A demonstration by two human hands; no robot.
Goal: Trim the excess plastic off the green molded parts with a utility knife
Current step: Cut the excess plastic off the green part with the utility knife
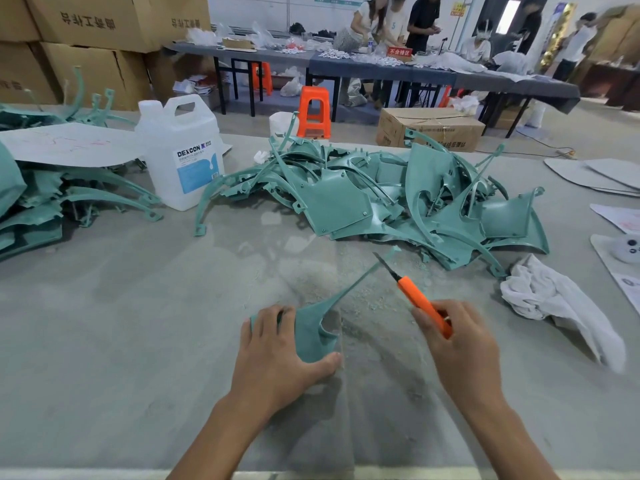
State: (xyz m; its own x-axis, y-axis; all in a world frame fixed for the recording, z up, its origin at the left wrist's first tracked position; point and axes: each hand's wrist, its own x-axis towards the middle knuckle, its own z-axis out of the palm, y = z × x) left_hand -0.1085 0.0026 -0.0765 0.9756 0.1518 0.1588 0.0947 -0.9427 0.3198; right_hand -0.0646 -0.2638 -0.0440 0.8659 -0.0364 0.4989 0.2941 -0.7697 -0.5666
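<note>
My left hand (277, 355) grips a green molded part (313, 332) on the table, thumb under its near edge, fingers curled over its left side. A thin arm of the part rises up and to the right. An orange utility knife (420, 301) is held in my right hand (457, 344), its blade out and lying against that thin arm near its tip. Behind them, a big heap of green molded parts (381, 199) covers the middle of the table. Green shavings (363, 292) lie scattered under the knife.
A white DEXCON jug (180, 150) stands at the left, beside more green parts (52, 202) under a cardboard sheet (69, 143). A white rag (554, 299) lies at the right, with papers beyond it. Cardboard boxes, an orange stool and people at far tables fill the background.
</note>
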